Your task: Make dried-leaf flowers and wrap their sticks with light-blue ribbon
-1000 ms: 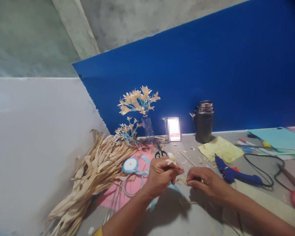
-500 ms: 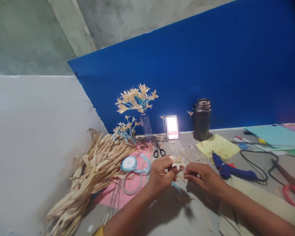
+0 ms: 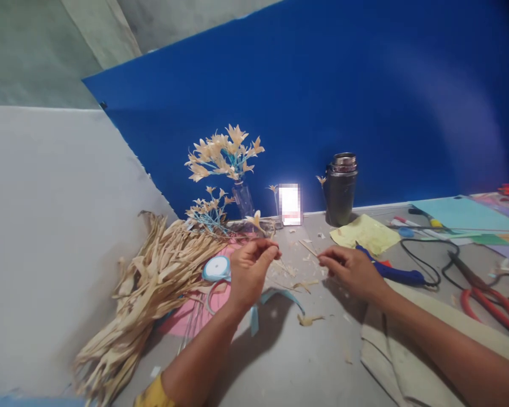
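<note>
In my left hand, thumb and fingers are pinched together on a pale husk flower, whose petals stick up beyond the fingers. Its stem is mostly hidden by the hand. My right hand is closed, with its fingertips at the near end of a thin wooden stick close to the table surface. Between the hands lie husk scraps and a light blue ribbon strip.
Dried husks are heaped left, beside a ribbon spool on pink paper. Behind stand a bottle of husk flowers and a dark flask. To the right lie a blue glue gun with its cord and red-handled pliers.
My hands have moved apart. The left has drawn back with the flower, now tipped up beyond the fingers; the right has come to the wooden stick. The view has shifted slightly.
</note>
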The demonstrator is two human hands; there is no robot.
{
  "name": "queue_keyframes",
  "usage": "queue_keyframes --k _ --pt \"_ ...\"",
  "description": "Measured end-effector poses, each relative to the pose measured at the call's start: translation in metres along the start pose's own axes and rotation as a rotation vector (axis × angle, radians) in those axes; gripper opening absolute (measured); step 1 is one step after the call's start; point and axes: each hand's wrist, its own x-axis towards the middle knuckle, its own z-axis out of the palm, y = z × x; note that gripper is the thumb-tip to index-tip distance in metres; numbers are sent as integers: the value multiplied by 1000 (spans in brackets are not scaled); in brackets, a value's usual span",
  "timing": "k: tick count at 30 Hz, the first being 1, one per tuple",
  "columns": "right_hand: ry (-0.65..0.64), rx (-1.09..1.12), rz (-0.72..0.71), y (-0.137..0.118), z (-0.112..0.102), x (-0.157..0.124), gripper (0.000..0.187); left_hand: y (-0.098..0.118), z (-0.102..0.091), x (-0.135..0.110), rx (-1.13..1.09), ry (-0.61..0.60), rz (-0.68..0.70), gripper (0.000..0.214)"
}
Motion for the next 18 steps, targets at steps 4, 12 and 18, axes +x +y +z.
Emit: queue_keyframes --k 4,12,18 --pt "-14 -109 43 8 -4 5 22 -7 -9 0 27 -9 -89 10" --pt "-306 -508 -98 17 17 -6 22 -30 -16 0 -117 26 -245 21" --pt "-372 -631 -102 11 16 -5 18 -28 -18 1 -131 7 -244 21"
